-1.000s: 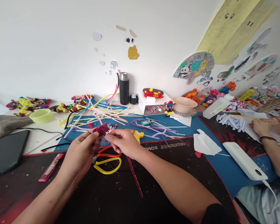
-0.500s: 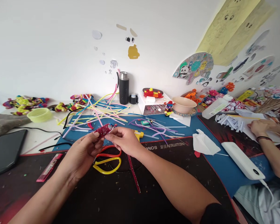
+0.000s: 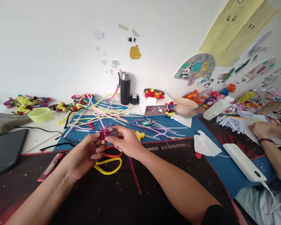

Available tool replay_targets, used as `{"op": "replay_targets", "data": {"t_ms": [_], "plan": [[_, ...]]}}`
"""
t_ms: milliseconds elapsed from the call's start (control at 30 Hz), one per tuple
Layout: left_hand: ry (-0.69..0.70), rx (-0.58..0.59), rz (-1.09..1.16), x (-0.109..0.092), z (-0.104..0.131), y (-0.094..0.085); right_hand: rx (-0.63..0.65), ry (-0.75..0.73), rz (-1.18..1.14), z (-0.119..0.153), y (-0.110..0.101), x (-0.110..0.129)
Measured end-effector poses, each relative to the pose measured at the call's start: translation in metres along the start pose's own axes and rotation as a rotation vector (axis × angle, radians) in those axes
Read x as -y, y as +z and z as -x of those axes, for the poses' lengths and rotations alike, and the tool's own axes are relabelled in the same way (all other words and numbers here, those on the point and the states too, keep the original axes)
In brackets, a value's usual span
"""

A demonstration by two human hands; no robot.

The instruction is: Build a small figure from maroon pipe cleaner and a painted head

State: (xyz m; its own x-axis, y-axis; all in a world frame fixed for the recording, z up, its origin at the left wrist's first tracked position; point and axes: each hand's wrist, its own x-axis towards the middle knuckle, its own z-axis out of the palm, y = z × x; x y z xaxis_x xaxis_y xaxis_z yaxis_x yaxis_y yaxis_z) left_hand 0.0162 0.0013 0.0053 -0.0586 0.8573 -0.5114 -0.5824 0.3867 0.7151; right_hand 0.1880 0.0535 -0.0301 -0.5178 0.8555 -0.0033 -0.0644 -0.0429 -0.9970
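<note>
Between both hands, above the dark desk mat, is a small dark-red glittery craft piece (image 3: 104,133) with a bluish bit at its upper right end. The fingers of my left hand (image 3: 87,148) pinch it from the left. My right hand (image 3: 125,139) grips its right side with thumb and fingers. Part of the piece is hidden by the fingers. Just beneath lie scissors with one yellow and one red handle (image 3: 109,171); their blades are hidden. A dark-red glittery strip (image 3: 135,178) rests on the mat to their right. Behind my right hand shows a yellow glue gun (image 3: 139,135).
Pipe cleaners (image 3: 100,109) lie scattered behind the hands, near a black thermos (image 3: 125,89). A phone (image 3: 8,150) and pink packet (image 3: 50,167) are left. Right are a beige bowl (image 3: 184,105), tissue (image 3: 206,143), white power bank (image 3: 243,162) and a co-worker's hand (image 3: 259,129).
The dark-red piece has been turned between my fingers, so it looks rounder and its bluish end shows more. Both hands keep hold of it in nearly the same place.
</note>
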Motion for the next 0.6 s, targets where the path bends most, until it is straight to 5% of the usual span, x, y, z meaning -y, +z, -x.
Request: {"op": "replay_targets", "data": {"t_ms": [200, 600], "plan": [[0.018, 0.089, -0.124, 0.002, -0.004, -0.008, 0.058, -0.011, -0.028, 0.002, 0.0, 0.009], [0.562, -0.018, -0.597, 0.008, -0.006, -0.016, 0.0, -0.015, -0.15, -0.003, -0.005, 0.0]]}}
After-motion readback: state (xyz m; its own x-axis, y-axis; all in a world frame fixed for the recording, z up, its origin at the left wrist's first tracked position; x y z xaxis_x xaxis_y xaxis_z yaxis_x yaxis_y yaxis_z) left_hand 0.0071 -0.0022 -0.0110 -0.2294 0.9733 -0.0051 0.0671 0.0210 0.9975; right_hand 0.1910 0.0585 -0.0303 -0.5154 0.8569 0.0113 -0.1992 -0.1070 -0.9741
